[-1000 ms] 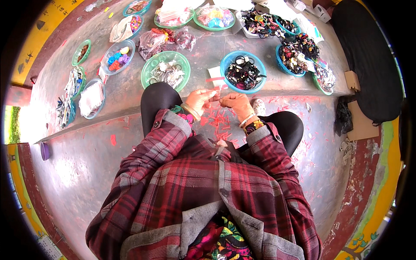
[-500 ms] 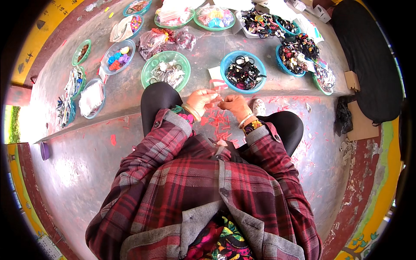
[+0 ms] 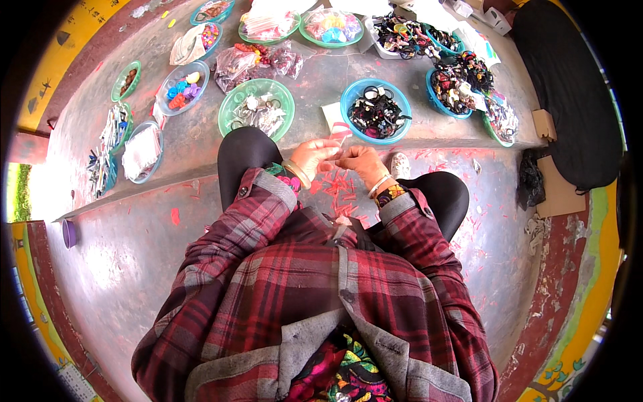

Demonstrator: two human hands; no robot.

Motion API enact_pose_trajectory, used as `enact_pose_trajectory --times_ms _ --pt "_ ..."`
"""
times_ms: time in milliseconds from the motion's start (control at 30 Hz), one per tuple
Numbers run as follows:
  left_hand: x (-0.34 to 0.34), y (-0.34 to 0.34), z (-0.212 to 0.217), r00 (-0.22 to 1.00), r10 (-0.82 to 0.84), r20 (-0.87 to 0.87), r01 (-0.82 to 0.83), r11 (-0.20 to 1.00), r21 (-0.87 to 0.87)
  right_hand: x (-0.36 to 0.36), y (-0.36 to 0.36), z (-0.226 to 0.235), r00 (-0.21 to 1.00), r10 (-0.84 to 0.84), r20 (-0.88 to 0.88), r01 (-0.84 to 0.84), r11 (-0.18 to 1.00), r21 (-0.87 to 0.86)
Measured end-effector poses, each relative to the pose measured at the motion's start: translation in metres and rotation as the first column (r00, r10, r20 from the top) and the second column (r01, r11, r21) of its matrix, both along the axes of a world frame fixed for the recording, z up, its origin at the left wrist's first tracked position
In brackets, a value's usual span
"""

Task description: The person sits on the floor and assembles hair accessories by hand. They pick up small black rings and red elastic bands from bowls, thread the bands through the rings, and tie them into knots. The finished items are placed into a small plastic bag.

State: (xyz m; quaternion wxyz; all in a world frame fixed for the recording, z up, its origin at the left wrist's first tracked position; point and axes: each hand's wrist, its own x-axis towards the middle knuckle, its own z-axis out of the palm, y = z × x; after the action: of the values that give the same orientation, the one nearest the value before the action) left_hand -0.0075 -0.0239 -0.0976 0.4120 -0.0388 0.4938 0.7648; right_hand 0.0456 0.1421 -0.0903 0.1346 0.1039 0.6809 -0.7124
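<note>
Between my knees, my left hand pinches a small red-and-white card that sticks up past its fingertips. My right hand is closed close beside it, fingertips pressed together just below the card; what they grip is too small to make out. Ahead of the right hand stands a blue basin of black hair ties. A pale green basin with whitish and dark small pieces sits ahead of the left hand. Red strips lie scattered on the floor under both hands.
A raised concrete ledge carries more basins, among them a blue one heaped with hair accessories and a clear one with coloured pieces. Bagged dark-red items lie between them. A black cushion stands at right, a purple cup at left.
The red-and-white card has turned, showing more of its face and standing higher above my fingertips. Both hands stay nearly in place.
</note>
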Motion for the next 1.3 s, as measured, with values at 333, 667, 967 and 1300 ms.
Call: enact_pose_trajectory --times_ms 333,667,967,1300 --pt "0.000 0.000 -0.002 0.998 0.068 -0.011 -0.068 0.998 0.019 0.001 0.002 0.018 0.997 0.065 0.051 -0.071 0.987 0.144" --pt "-0.002 0.004 -0.016 0.970 0.125 -0.208 -0.149 0.984 -0.101 -0.002 0.004 0.044 0.945 0.042 -0.326 0.089 0.922 0.378" --pt "0.002 0.009 -0.017 0.836 -0.072 -0.544 -0.123 0.941 -0.314 -0.001 -0.002 0.023 0.965 0.170 -0.199 -0.027 0.822 0.569" --pt "0.002 0.009 -0.020 0.750 -0.182 -0.636 -0.030 0.951 -0.308 0.001 -0.001 0.026 0.950 0.292 -0.110 -0.036 0.454 0.890"
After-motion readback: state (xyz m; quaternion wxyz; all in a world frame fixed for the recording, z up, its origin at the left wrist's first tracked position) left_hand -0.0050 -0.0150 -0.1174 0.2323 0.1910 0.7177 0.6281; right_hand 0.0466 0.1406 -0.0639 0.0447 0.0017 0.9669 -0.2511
